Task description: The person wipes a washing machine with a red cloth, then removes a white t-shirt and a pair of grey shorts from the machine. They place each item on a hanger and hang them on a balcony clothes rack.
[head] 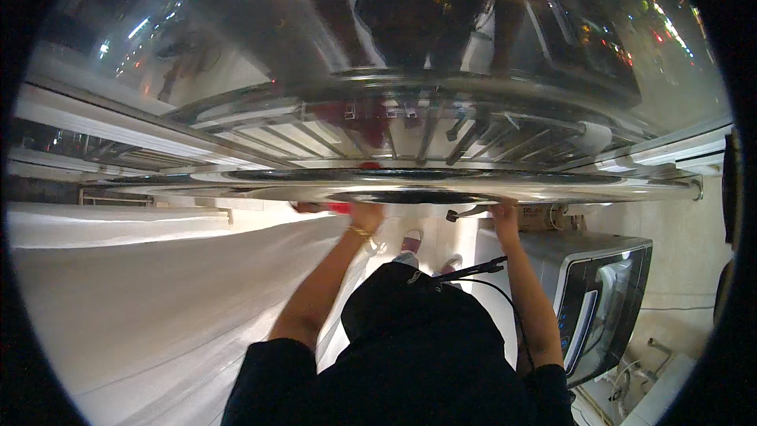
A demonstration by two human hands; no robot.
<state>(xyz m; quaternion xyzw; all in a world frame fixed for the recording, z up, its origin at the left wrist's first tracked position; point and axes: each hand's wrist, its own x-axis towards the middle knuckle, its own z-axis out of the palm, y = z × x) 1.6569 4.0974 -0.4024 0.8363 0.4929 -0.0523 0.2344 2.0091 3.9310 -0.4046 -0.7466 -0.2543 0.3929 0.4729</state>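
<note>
A shiny metal handrail (414,194) runs across the view in front of a window pane (408,23). My left hand (368,217) is at the rail, closed around a red object (340,207); more red shows just above the rail. Whether it is cloth or a tool, I cannot tell. My right hand (504,213) reaches up to the rail's lower edge farther right, its fingers partly hidden. Beside those fingers is a grey bar with a black end (452,216); I cannot tell whether they hold it or the rail.
On the right stands a grey appliance (597,302) with a dark glass door, beside a cardboard box (530,216). Pale curtain-like fabric (159,302) spreads at left. Below the rail my feet (412,241) stand on the floor. A black cable (514,302) hangs by my right arm.
</note>
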